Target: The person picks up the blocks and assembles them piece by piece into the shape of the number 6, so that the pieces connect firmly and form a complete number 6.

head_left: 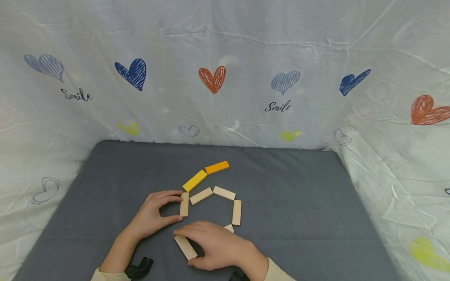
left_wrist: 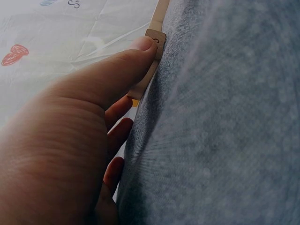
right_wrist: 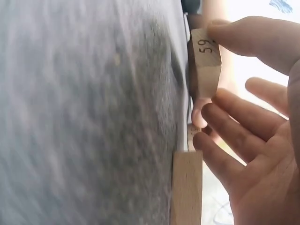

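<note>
My left hand (head_left: 152, 212) pinches a plain wooden block (head_left: 184, 204) by its two ends, thumb at the near end and fingers at the far one. The left wrist view shows the thumb on that block's marked end (left_wrist: 159, 37). Nearer to me, my right hand (head_left: 218, 246) grips a second plain block (head_left: 185, 248) lengthwise between thumb and fingers. In the right wrist view this block's end (right_wrist: 205, 58) reads 59. From the left-hand block, plain blocks curve round to the right: one slanted (head_left: 201, 196), one beyond it (head_left: 224, 193), one upright in view (head_left: 237, 212), and one partly hidden behind the right hand (head_left: 230, 228).
A yellow block (head_left: 195, 180) and an orange block (head_left: 217, 167) lie end to end behind the plain ones. Dark grey cloth (head_left: 299, 218) covers the table. White sheeting (head_left: 239, 39) printed with hearts hangs behind and at the sides.
</note>
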The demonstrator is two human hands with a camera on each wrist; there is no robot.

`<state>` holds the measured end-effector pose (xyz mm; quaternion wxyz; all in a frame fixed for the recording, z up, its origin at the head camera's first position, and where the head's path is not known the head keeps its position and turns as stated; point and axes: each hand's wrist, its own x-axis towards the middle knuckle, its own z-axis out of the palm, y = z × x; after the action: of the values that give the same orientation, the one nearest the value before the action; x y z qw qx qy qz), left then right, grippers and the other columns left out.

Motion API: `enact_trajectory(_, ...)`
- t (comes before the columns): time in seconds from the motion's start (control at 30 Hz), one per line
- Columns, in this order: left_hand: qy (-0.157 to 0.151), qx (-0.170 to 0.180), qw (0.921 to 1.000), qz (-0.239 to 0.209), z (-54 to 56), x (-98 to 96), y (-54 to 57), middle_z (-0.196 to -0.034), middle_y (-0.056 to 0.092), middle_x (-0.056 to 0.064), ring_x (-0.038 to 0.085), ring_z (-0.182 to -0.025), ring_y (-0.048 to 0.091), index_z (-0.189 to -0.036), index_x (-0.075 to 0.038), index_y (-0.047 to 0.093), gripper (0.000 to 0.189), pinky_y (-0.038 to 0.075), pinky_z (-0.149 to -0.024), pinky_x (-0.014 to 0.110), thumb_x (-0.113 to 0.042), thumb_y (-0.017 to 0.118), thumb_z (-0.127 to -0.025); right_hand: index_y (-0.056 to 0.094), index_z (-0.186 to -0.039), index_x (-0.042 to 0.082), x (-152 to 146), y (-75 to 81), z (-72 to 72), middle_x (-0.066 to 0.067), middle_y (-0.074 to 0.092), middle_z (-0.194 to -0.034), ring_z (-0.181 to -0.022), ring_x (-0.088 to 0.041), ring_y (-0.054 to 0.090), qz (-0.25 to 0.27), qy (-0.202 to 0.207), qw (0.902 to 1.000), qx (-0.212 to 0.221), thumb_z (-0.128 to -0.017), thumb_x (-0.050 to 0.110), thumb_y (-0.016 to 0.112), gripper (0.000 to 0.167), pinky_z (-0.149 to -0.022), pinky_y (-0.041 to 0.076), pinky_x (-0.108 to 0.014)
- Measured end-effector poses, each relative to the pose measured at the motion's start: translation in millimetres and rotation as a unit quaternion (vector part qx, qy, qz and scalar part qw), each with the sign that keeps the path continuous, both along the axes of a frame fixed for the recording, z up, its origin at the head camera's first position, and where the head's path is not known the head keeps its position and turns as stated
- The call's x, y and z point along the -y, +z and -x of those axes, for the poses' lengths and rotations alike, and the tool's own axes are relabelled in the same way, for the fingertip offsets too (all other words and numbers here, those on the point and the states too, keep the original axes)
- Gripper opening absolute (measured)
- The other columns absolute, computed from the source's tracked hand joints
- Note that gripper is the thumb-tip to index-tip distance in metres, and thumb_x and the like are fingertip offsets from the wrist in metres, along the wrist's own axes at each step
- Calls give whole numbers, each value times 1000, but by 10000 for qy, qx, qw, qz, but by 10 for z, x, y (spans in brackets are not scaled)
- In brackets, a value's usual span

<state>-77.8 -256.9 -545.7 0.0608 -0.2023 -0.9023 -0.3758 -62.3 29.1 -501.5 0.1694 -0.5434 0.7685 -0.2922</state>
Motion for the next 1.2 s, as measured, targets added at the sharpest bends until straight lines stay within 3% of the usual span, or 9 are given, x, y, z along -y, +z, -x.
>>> enact_trajectory(0.3,14,4,10000,-23,-2,-6,14,-152,65,-2,33,-140,57,-134,-29,76,55,36,-115,61,-30,99,-84,33,-173,16,-63,19,135,7,43,-171,-148,-6,49,112,-51,9999,117,-100,25,84,90,-120,41,-23)
enact_trajectory(0.53,-80,-119,9999,-61,11,2,10,-151,66,-2,33,-139,58,-134,-28,76,56,35,-114,61,-25,99,-83,30,-174,22,-95,24,213,6,50,-166,-143,-6,53,177,-125,9997,90,-99,24,85,93,-117,44,-24)
enact_trajectory(0.97,-38,102,9999,-72,8,0,5,-151,65,-8,28,-140,57,-134,-30,76,57,33,-117,59,-38,99,-82,37,-172,20,-105,-15,297,9,50,-165,-143,-5,52,66,-231,9997,16,-98,20,85,88,-117,45,-25)
enact_trajectory(1.2,-42,34,10000,-76,6,12,-4,-151,65,-6,30,-140,57,-135,-30,76,57,35,-115,60,-37,98,-83,36,-172,20,-106,-8,318,9,51,-164,-147,-5,49,-6,-189,9998,13,-98,17,83,88,-119,44,-27)
